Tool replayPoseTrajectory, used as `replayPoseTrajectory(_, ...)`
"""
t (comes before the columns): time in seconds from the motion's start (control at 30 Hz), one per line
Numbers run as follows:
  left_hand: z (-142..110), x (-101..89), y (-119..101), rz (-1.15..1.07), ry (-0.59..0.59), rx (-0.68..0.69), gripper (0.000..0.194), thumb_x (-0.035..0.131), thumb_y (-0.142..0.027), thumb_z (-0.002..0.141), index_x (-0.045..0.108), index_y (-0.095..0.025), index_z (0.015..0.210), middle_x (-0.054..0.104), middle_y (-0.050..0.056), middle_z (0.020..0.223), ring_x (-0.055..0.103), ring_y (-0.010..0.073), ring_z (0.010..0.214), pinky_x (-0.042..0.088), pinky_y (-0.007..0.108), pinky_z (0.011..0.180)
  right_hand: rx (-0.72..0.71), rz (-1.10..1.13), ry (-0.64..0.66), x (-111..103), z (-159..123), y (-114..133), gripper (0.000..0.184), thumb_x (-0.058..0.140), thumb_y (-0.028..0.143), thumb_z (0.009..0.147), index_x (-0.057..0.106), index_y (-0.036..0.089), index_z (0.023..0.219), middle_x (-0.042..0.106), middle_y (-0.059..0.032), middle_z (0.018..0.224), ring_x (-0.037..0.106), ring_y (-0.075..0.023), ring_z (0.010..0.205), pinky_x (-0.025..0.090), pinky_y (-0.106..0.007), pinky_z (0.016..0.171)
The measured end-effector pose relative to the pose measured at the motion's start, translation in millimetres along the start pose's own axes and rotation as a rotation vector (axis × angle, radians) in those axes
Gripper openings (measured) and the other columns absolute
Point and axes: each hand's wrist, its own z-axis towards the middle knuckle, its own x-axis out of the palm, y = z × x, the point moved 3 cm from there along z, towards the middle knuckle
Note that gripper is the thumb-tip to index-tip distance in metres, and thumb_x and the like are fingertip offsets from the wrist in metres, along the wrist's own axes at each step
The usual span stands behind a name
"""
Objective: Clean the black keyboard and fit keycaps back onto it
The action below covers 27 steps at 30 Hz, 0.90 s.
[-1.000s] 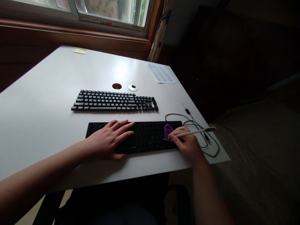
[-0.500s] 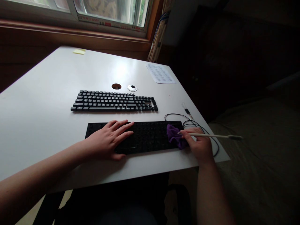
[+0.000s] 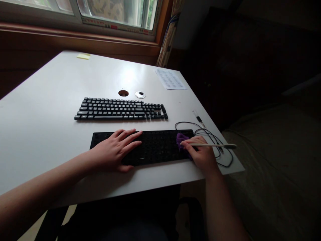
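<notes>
A black keyboard base (image 3: 155, 147) without its keycaps lies near the desk's front edge. My left hand (image 3: 117, 150) rests on its left half with the fingers spread, thumb by the front edge. At the right end, my right hand (image 3: 202, 154) is closed on a pale toothbrush (image 3: 213, 145) and a purple cloth (image 3: 181, 139). The cloth touches the keyboard base, and the toothbrush's bristle end points right. Behind the base, loose dark keycaps (image 3: 112, 109) stand laid out in keyboard order.
A black cable (image 3: 185, 122) loops on the white desk (image 3: 50, 134) beside my right hand. Near the right edge lies a small black-and-clear tool (image 3: 199, 118). Farther back are printed papers (image 3: 170, 79), a cable hole (image 3: 123, 93), its round cover (image 3: 140, 95) and a yellow note (image 3: 83, 56).
My right hand has moved left with the cloth and toothbrush, the brush's far end coming back over the desk. My left hand stays in place on the keyboard base.
</notes>
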Motion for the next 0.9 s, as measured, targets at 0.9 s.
replayPoseTrajectory(0.9, -0.2, 3.1, 0.9, 0.022, 0.005, -0.003, 0.077, 0.067, -0.056, 0.085, 0.048, -0.015, 0.148, 0.025, 0.016, 0.169, 0.026, 0.0387, 0.154, 0.021, 0.056, 0.125, -0.025, 0.112, 0.302, 9.3, 30.0, -0.7, 0.015, 0.066, 0.034, 0.094, 0.077, 0.026, 0.087, 0.073, -0.0045, 0.089, 0.066, -0.0249, 0.093, 0.052, -0.043, 0.087)
